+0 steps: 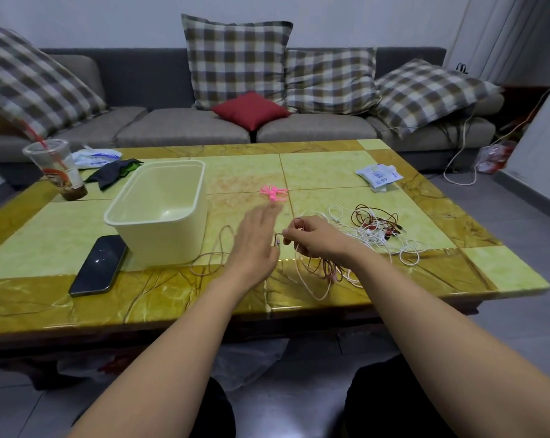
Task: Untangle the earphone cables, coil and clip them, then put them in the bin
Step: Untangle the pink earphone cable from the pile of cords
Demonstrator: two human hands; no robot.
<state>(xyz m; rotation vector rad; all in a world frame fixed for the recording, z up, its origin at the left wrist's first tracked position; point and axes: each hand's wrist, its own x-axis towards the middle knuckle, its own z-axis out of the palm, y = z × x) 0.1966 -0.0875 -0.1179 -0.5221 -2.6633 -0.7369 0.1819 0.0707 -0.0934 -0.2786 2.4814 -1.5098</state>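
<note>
Pink clips (273, 191) just beyond left hand (256, 245), cable (317, 267) near table (172, 298) edge.

Cream bin (160, 213), pink clips (273, 192), plaid cushions (235, 58)

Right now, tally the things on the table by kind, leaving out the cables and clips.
bin: 1
phone: 1
cup: 1
dark cloth: 1
white packets: 2
Total: 6
</note>
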